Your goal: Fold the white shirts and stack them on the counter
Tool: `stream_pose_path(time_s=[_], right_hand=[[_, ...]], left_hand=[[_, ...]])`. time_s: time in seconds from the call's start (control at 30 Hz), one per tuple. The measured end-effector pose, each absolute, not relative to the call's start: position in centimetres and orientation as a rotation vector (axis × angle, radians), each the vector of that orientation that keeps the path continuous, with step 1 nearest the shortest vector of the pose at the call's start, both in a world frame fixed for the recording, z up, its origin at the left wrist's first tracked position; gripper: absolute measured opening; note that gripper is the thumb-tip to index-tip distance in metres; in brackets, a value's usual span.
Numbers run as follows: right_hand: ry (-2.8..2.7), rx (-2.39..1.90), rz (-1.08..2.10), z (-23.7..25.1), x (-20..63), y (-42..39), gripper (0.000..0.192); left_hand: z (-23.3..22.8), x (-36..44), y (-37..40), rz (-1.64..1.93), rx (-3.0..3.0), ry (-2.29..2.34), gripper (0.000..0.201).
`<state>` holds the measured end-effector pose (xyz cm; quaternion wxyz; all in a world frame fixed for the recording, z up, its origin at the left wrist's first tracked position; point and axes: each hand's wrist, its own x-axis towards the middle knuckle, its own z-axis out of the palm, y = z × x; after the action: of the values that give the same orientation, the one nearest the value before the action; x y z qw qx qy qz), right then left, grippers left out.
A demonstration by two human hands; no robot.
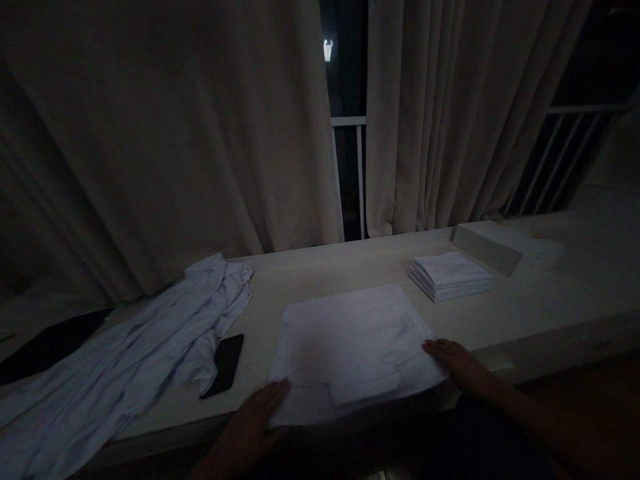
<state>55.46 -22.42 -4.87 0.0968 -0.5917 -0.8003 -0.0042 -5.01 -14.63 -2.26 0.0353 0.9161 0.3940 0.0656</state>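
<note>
A white cloth garment, folded into a broad flat shape, lies on the pale ledge with its near edge reaching the front. My left hand rests at its near left corner, fingers stretched out on the fabric and thumb apart. On the right side, my right hand lays extended fingers over the cloth's edge. Both hands look open, though the dim light hides the undersides. Behind and to the right sits a neat stack of folded white cloth, apart from my hands.
Crumpled white cloth spreads across the left, partly over a black phone. A dark flat object lies farther left. A whitish box-like object stands at the back right. Curtains hang behind the ledge.
</note>
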Motion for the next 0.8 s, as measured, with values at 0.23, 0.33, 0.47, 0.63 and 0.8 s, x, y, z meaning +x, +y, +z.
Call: stream_pose_path(time_s=[0.23,0.33,0.47,0.63,0.8], right_hand=[[-2.303,-1.873,0.156,-4.3,54.6,-22.5,0.095],[-2.274,-1.933,0.178,-3.8,54.0,-22.3,0.098],[-2.264,-1.968,0.164,-3.3,53.7,-22.3,0.1],[-2.253,-1.913,0.175,-2.8,53.8,-22.6,0.101],[-2.221,-1.917,0.179,-2.8,53.8,-22.3,0.098]], left_hand=[[1.7,-1.8,-8.0,0.494,2.083,1.818,0.054],[1.7,0.4,-3.9,0.49,1.961,1.951,0.053],[1.2,1.6,-0.7,0.466,1.832,2.031,0.05],[1.5,1.4,0.8,0.335,1.764,2.005,0.036],[2.8,2.0,0.9,0.302,1.695,2.016,0.031]])
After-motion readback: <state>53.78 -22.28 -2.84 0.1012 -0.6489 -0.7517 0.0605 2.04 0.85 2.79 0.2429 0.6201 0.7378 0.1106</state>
